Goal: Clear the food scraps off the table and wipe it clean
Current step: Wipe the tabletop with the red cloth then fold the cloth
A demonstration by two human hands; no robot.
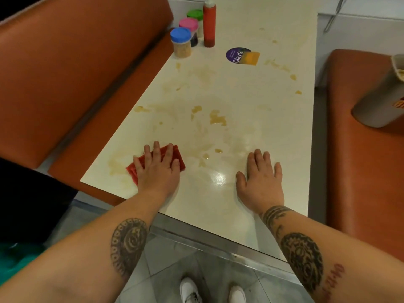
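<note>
Head view: we look down a long cream table (pixel 240 95) that runs away from us between two orange benches. Our left hand (pixel 156 169) lies palm down on a folded red cloth (pixel 178 157) near the table's near left corner, fingers straight and slightly spread, pressing the cloth flat rather than curling round it. The cloth shows past the fingertips and at the left of the hand. Our right hand (pixel 261 182) rests flat on the bare tabletop, well apart from the cloth, fingers straight and close together, holding nothing.

Yellowish-brown smears and spills (pixel 217 118) cover much of the surface, from just beside the cloth up through the middle of the table, with smaller spots (pixel 293 77) towards the far right edge. We can't tell whether any of these are solid scraps or only liquid.

At the far left stand three jars, with a blue lid (pixel 181 35), a pink lid (pixel 188 24) and a green lid (pixel 195 14), and just beside them a tall red squeeze bottle (pixel 209 25). A round purple and yellow sticker (pixel 242 56) sits on the tabletop near them. A grey tub (pixel 380 99) leans tilted on the right bench (pixel 360 171). White shoes (pixel 190 289) show on the tiled floor below us
</note>
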